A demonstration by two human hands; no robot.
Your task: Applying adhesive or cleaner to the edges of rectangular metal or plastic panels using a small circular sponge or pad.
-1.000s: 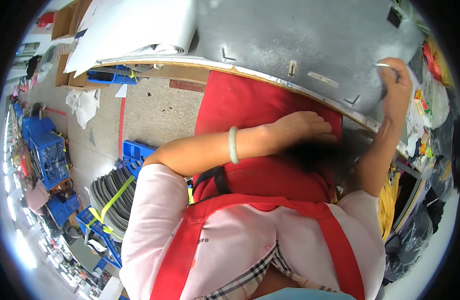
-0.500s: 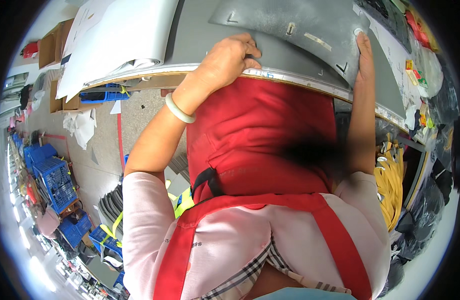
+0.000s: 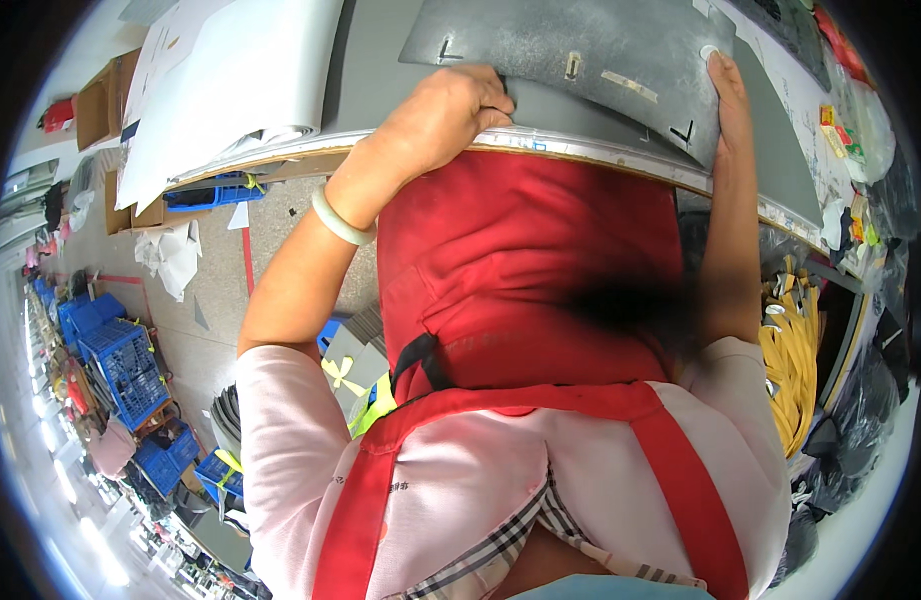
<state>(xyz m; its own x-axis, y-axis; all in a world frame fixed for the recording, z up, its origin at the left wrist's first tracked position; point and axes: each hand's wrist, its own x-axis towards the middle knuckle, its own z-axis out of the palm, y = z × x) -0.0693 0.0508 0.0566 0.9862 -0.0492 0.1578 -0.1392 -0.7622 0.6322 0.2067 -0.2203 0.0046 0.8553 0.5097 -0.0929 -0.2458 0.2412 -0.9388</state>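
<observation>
A stiff dark grey template (image 3: 541, 45) with small cut slots, black corner marks and tape strips lies over a smoother grey sheet (image 3: 381, 65) on the table. My right hand (image 3: 731, 95) grips the template's right edge, thumb by a round white spot. Its near edge stands slightly off the sheet beneath. My left hand (image 3: 451, 112), a pale bangle on its wrist, rests at the table's near edge by the template's left corner. Its fingers are curled inward, and what they hold, if anything, is hidden.
A large white roll (image 3: 271, 70) of sheet material lies at the table's left. The table edge (image 3: 581, 148) runs close against my red apron. Yellow straps (image 3: 789, 350) hang at the right. Blue crates (image 3: 131, 370) and a cardboard box (image 3: 106, 95) stand to the left.
The template has shifted slightly left and lies flatter, its near edge less bowed. My left hand has moved a little left, still curled. My right hand keeps its grip on the template's edge.
</observation>
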